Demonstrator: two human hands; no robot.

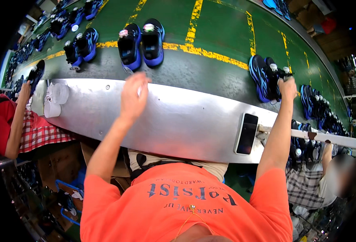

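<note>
Left hand [134,94] over the far edge of the metal bench [186,121], fingers curled, just short of a black-and-blue shoe pair [153,44]; can't tell if holding anything. Right hand [287,88] farther out, fingers bent at the right shoe of a second pair [260,78]; can't tell if clamped or only touching.

Bench: bare shiny metal, running across in front of the waist. Phone [247,134] lying dark screen up at right end, white round items [52,109] at left end. Off left, person in red [2,133], hand at a dark shoe [37,74]; off right, person in grey check [303,187].

Beyond bench: scuffed grey strip [210,76], then green surface [222,28] with worn yellow lines [194,24]. Both pairs standing across the border line, more shoes [87,42] lined up either side. Farthest: metal rail [316,46], dim clutter behind.
</note>
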